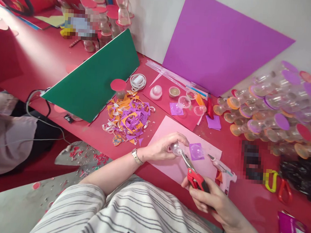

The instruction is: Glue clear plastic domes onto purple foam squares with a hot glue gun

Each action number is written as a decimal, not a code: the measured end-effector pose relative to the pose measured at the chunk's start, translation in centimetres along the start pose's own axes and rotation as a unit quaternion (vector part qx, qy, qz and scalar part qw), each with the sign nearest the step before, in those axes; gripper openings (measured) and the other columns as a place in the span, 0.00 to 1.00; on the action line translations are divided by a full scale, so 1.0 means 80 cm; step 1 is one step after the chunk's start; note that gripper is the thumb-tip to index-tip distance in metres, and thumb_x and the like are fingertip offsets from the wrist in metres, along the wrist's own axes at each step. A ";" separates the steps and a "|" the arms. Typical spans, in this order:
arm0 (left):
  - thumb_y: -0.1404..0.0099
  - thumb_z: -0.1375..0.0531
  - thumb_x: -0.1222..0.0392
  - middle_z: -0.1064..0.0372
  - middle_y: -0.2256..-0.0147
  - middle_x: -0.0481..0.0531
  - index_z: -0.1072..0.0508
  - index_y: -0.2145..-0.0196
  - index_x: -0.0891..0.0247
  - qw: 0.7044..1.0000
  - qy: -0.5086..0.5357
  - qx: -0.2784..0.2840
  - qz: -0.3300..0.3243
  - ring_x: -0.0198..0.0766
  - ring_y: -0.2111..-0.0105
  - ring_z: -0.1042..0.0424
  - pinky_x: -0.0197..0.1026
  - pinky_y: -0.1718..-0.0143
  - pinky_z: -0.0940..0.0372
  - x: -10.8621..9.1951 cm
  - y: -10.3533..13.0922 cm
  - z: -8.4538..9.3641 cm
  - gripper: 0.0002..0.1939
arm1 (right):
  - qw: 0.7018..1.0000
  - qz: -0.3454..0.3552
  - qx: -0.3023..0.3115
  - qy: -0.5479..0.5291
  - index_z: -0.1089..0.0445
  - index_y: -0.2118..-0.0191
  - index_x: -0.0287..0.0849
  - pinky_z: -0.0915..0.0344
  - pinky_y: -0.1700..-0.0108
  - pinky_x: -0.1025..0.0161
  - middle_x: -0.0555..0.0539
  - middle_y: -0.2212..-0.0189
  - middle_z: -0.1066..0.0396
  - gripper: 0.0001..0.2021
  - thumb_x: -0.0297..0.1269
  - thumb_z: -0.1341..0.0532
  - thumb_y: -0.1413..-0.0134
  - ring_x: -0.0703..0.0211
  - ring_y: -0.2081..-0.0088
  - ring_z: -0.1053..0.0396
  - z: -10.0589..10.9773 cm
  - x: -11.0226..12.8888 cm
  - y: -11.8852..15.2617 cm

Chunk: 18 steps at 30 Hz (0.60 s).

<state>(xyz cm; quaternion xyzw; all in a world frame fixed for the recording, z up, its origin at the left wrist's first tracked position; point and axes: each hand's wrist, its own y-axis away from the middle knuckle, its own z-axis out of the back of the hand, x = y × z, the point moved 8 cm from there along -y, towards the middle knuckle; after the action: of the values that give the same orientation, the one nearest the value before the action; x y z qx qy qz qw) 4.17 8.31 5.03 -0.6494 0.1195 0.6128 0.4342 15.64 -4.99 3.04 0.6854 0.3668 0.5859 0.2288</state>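
My left hand (171, 145) is closed around a small clear plastic dome (176, 148) above the pink sheet (162, 136). In my right hand (211, 195) are red-handled snips (195, 178), their metal blades pointing up and left with the tips at the dome. Whether the blades bite into its edge I cannot tell. Just right of the dome, another clear dome (195, 150) sits on a purple paper square (199, 156). A pale glue gun (224, 171) lies on the sheet's right side, close to my right hand.
Purple and orange paper scraps (130, 118) are heaped left of the sheet. A green board (94, 79) stands behind them. Stacked clear hourglass-shaped pieces (267, 98) fill the right. Scissors (285, 190) lie at right; a person (9, 128) sits at far left.
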 end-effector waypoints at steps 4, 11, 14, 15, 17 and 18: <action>0.37 0.42 0.63 0.32 0.53 0.61 0.35 0.53 0.63 0.999 0.002 -0.008 -0.038 0.44 0.51 0.32 0.47 0.47 0.36 -0.007 0.000 0.002 0.14 | 1.000 0.002 -0.017 0.022 0.31 0.64 0.37 0.56 0.79 0.68 0.61 0.85 0.49 0.20 0.49 0.30 0.56 0.74 0.84 0.54 -0.001 0.005 0.002; 0.41 0.42 0.67 0.31 0.52 0.62 0.34 0.54 0.61 0.999 -0.005 0.049 -0.015 0.47 0.48 0.31 0.50 0.46 0.36 -0.004 0.001 -0.003 0.16 | 0.996 0.010 -0.041 0.080 0.30 0.64 0.39 0.58 0.80 0.68 0.61 0.86 0.50 0.19 0.49 0.31 0.55 0.72 0.84 0.54 0.010 0.007 0.007; 0.44 0.43 0.72 0.30 0.53 0.61 0.34 0.55 0.61 0.997 -0.007 0.082 -0.003 0.47 0.49 0.30 0.48 0.47 0.35 -0.005 0.001 -0.006 0.18 | 0.993 0.007 -0.042 0.107 0.30 0.63 0.39 0.59 0.80 0.68 0.61 0.86 0.52 0.19 0.50 0.32 0.54 0.72 0.84 0.56 0.015 0.006 0.010; 0.45 0.44 0.73 0.30 0.53 0.60 0.34 0.55 0.62 0.996 -0.008 0.090 -0.003 0.46 0.50 0.30 0.47 0.47 0.35 -0.006 0.000 -0.007 0.19 | 0.992 0.005 -0.043 0.119 0.30 0.63 0.39 0.60 0.81 0.68 0.61 0.86 0.52 0.19 0.50 0.32 0.53 0.72 0.84 0.56 0.017 0.005 0.011; 0.45 0.44 0.73 0.30 0.54 0.60 0.34 0.56 0.62 0.994 -0.008 0.106 -0.006 0.45 0.50 0.30 0.46 0.48 0.35 -0.009 0.000 -0.010 0.18 | 0.988 0.001 -0.049 0.149 0.31 0.63 0.39 0.59 0.81 0.69 0.61 0.85 0.51 0.20 0.51 0.33 0.53 0.72 0.84 0.56 0.023 0.004 0.012; 0.44 0.44 0.73 0.30 0.55 0.60 0.34 0.56 0.63 0.994 -0.008 0.112 -0.009 0.45 0.51 0.30 0.45 0.48 0.34 -0.011 -0.001 -0.011 0.17 | 0.984 -0.001 -0.049 0.169 0.30 0.63 0.39 0.59 0.81 0.69 0.60 0.85 0.51 0.20 0.52 0.33 0.52 0.72 0.84 0.55 0.026 0.003 0.013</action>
<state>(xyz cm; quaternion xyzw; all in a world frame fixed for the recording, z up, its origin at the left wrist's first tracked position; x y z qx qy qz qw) 4.62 7.39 5.71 -0.5928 0.1780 0.5971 0.5103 17.95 -5.17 3.53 0.5638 0.3718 0.7104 0.1980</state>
